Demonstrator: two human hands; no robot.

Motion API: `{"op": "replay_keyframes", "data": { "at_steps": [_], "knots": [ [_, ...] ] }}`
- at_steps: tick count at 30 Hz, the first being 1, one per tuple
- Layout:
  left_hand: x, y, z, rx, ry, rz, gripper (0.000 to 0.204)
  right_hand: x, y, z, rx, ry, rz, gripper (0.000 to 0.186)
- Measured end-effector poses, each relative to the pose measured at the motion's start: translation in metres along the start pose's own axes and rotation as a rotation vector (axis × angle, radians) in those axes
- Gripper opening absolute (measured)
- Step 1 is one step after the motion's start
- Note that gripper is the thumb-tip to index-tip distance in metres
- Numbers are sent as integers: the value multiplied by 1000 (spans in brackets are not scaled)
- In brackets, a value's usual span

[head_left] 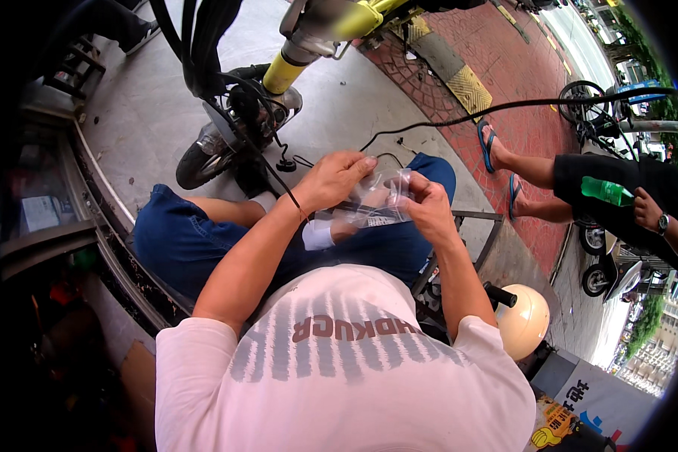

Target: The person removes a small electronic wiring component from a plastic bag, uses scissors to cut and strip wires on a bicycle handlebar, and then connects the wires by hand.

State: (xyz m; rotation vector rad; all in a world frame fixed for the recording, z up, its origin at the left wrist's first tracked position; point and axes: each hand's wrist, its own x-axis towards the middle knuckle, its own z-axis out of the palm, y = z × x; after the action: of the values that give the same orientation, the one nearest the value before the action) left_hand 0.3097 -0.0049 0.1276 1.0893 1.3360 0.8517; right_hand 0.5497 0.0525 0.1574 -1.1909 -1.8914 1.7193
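A small clear plastic bag with crinkled sides is held above my lap. My left hand is closed at its upper left edge, fingertips pinched together. On the other side my right hand grips the bag between thumb and curled fingers. Glare on the film makes any contents hard to make out. Just beyond my hands stands a yellow-framed two-wheeler with a small black-tyred wheel and hanging wires. A thin dark cord hangs by my left wrist.
A black cable stretches from the right toward the ground by my hands. At right a person in dark shorts holds a green bottle. A cream helmet-like dome sits by my right elbow. A metal-framed cabinet stands left.
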Motion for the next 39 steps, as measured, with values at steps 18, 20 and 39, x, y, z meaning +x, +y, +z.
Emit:
{"op": "replay_keyframes", "data": {
  "at_steps": [18,20,39],
  "knots": [
    [-16,5,38,-36,153,285,27,-58,-31,-29,65,88,134,38],
    [-22,12,46,29,167,325,22,-72,-39,-28,-41,78,157,43],
    [-20,-4,50,-45,-21,-75,26,-223,12,-253,-276,523,360,20]
  ]
}}
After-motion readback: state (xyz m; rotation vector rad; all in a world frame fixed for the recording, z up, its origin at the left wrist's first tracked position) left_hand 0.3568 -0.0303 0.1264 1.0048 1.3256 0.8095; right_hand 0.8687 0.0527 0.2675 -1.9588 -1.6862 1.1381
